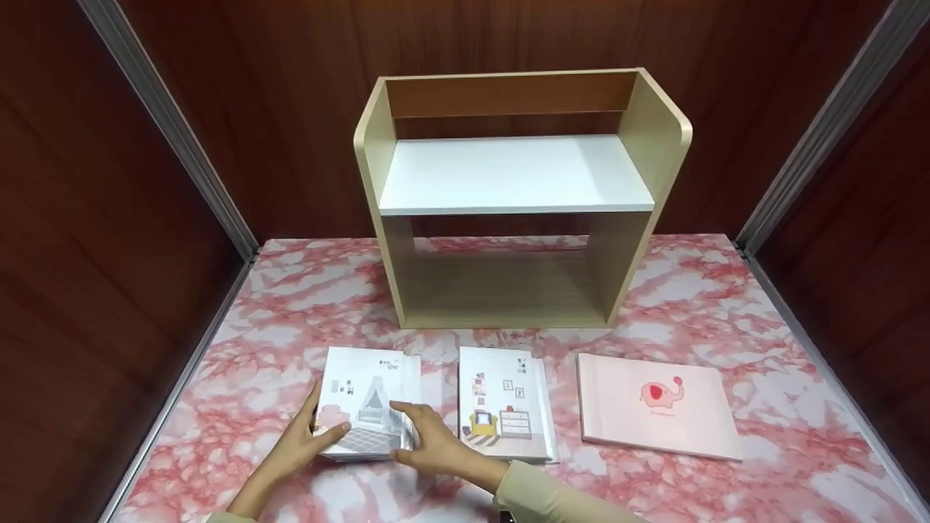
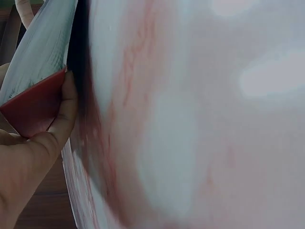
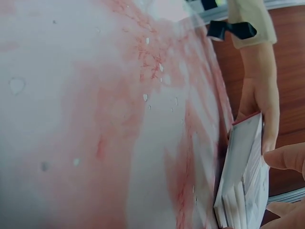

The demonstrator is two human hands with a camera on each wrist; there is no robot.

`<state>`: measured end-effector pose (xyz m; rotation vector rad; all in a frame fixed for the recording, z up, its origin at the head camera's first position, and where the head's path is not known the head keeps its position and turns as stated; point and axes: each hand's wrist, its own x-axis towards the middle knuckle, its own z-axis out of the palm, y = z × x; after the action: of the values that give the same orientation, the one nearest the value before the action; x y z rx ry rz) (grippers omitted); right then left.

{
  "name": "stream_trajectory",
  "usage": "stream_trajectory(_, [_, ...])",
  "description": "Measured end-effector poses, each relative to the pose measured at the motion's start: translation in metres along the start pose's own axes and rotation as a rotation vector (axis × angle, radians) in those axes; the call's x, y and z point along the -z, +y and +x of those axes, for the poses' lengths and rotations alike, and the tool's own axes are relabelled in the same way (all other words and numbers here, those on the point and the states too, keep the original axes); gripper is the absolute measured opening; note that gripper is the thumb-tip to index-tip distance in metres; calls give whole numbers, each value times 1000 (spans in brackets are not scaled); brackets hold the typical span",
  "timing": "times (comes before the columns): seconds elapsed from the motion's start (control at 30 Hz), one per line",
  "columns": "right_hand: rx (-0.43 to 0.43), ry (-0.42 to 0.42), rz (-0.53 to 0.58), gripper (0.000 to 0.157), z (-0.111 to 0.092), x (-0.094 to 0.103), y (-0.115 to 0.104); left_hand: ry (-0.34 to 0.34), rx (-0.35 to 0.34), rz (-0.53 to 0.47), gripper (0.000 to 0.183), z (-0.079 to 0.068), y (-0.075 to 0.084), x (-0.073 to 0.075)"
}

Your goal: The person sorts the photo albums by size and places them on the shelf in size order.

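Gripping stacked books [image 1: 361, 365], left fingers [image 1: 306, 418] and right fingers [image 1: 423, 415] half-curl over red-marbled tabletop [image 1: 276, 334] between wood-grain walls [image 1: 290, 145]

Your right hand [image 1: 434, 441] partly hides the left book stack [image 1: 360, 396]. The left wrist view's edge cuts off your left hand [image 2: 31, 164]. Lettering [image 1: 662, 413] beneath the elephant [image 1: 662, 394] is illegibly small.

dark wood-grain walls [image 1: 290, 145] rose on three sides, grey metal strips [image 1: 171, 123] lined the corners, a pink-and-white marbled tabletop [image 1: 240, 341] spread below, a pale shelf unit [image 1: 657, 138] stood toward the back, soft shadow crossed its white board [image 1: 516, 174]
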<state>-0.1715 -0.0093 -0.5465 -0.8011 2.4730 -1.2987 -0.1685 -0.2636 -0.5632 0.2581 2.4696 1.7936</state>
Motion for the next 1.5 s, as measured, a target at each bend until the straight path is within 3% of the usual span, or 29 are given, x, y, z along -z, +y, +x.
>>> stream_trajectory(0.33, [-38, 73, 178, 73, 6, -2, 4, -16, 0, -143, 91, 0, -2, 3])
stream_trajectory(0.6, [-67, 94, 426, 74, 7, -4, 3, 15, 46, -190, 93, -3, 0, 5])
stream_trajectory(0.83, [-121, 130, 406, 81, 4, -8, 4, 89, 24, -163, 93, -2, 1, 6])
stream_trajectory(1.13, [-59, 176, 292, 80, 5, -12, 8, 122, 21, -174, 94, -6, 8, 7])
stream_trajectory(1.3, [-57, 178, 313, 81, 5, -11, 6, 144, 13, -120, 93, -7, 11, 7])
stream_trajectory(1.5, [-105, 161, 436, 83, 6, -10, 6, 154, 32, -81, 92, -8, 13, 9])
